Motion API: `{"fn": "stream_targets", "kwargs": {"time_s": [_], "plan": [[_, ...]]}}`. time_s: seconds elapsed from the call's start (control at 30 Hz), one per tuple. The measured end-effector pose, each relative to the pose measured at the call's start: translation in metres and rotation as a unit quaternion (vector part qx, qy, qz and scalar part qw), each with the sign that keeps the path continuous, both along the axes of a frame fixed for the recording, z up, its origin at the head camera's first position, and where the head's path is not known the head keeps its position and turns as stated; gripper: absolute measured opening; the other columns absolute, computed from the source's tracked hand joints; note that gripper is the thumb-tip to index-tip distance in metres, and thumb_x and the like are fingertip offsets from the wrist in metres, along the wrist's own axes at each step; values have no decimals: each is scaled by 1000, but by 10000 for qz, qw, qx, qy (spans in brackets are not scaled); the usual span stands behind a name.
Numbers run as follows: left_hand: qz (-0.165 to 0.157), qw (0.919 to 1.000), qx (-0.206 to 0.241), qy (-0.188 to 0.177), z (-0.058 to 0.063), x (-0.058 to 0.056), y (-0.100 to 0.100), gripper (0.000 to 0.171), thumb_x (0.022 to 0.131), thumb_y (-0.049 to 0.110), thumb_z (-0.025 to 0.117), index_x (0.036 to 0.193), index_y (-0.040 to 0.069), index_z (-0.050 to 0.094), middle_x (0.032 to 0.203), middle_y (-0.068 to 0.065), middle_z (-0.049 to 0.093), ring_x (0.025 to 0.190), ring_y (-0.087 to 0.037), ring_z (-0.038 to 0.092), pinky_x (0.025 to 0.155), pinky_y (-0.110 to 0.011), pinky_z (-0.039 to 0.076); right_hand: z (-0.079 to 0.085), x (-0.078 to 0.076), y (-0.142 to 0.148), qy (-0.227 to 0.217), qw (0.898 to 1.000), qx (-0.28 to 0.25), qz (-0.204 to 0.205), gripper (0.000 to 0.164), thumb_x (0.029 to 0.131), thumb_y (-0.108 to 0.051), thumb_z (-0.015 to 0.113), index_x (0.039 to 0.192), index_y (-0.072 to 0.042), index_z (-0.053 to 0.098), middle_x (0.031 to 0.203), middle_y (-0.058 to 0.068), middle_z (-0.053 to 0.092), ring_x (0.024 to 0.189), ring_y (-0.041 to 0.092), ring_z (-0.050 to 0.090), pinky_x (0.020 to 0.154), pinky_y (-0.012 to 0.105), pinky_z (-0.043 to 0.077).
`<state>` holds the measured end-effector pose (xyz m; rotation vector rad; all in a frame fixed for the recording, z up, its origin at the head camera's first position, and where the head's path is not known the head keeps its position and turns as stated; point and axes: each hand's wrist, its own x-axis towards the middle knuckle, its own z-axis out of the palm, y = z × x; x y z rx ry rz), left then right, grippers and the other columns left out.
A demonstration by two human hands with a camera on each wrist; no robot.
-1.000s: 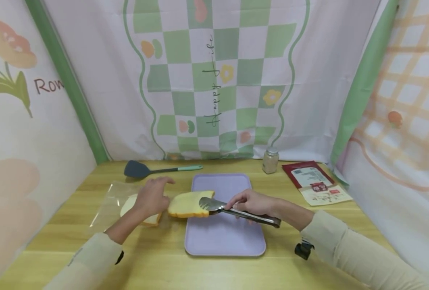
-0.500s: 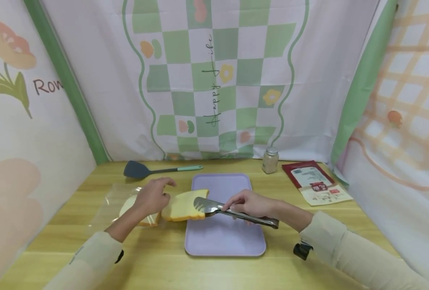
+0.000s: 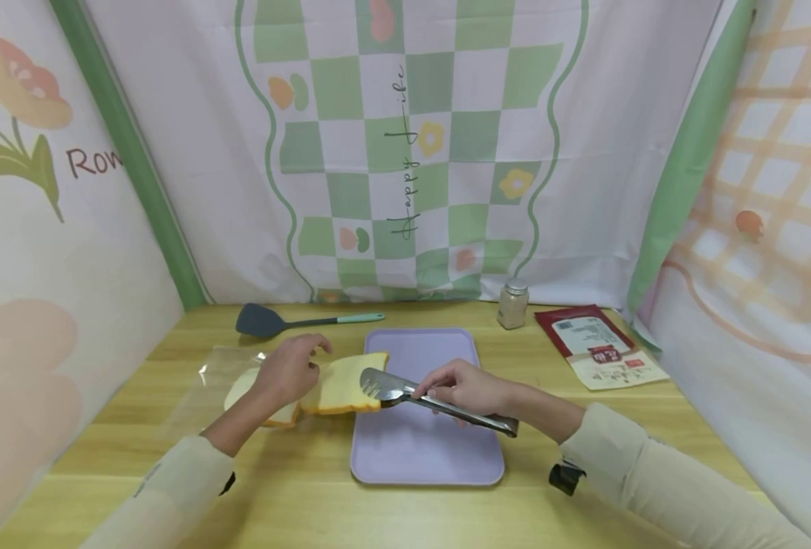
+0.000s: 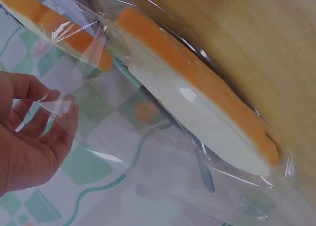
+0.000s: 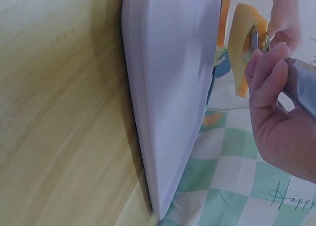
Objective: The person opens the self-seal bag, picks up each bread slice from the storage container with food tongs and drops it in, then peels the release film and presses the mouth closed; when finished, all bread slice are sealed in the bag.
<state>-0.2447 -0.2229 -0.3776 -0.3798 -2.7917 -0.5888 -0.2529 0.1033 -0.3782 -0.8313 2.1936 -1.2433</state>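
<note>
My right hand grips metal tongs, whose tips clamp the right edge of a bread slice. That slice hangs above the left side of the lilac tray, its left end close to my left hand. My left hand pinches the edge of a clear plastic bag between thumb and fingers. Inside the bag lies another bread slice, with an orange-brown crust and white crumb. From the head view, my left hand and wrist partly cover it. Film overlaps the end of the clamped slice in the left wrist view.
Behind the bag lies a dark spatula with a mint handle. A glass jar with a metal lid stands at the back right, beside a red and cream packet. Printed cloth hangs behind the wooden table.
My right hand has moved slightly left with the tongs and bread slice, bringing the slice nearer my left hand and the bag. My left hand has stayed nearly in place.
</note>
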Motion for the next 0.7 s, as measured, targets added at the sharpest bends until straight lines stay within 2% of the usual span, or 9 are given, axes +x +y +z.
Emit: {"fn": "stream_targets", "kwargs": {"time_s": [0.1, 0.27, 0.33, 0.53, 0.7], "plan": [[40, 10000, -76, 25, 0, -2, 1, 52, 71, -17, 53, 109, 13, 70, 114, -8, 70, 80, -21, 66, 38, -20, 32, 1, 2, 1, 4, 10000, 7, -2, 25, 100, -4, 52, 113, -8, 73, 88, 21, 68, 46, 12, 50, 42, 23, 43], [113, 9999, -59, -71, 1, -4, 3, 53, 69, -20, 51, 109, 10, 70, 120, -14, 66, 60, -14, 55, 40, -22, 34, 2, 4, 1, 26, 9999, -7, 143, 25, 100, -4, 53, 112, -8, 74, 88, 22, 68, 46, 12, 50, 42, 23, 43], [159, 9999, -32, -55, 1, -4, 3, 52, 69, -19, 51, 109, 9, 70, 123, -15, 65, 59, -13, 53, 42, -23, 38, 2, 4, 1, 81, 9997, -12, 239, 24, 100, -4, 53, 113, -7, 73, 87, 21, 67, 46, 11, 50, 41, 23, 43], [246, 9996, -69, 109, 0, -6, 3, 47, 72, -18, 55, 108, 7, 70, 117, -12, 65, 76, -18, 59, 59, -29, 50, 4, 2, 0, 312, 9981, -38, 532, 24, 100, -3, 52, 114, -4, 73, 90, 19, 67, 45, 11, 50, 40, 22, 44], [208, 9993, -264, 132, 0, -10, 2, 44, 73, -18, 58, 107, 8, 70, 110, -9, 65, 87, -24, 64, 58, -29, 51, 6, 2, -1, 366, 9976, -22, 583, 25, 100, -2, 51, 113, -3, 73, 88, 14, 67, 47, 10, 51, 41, 23, 45]]}}
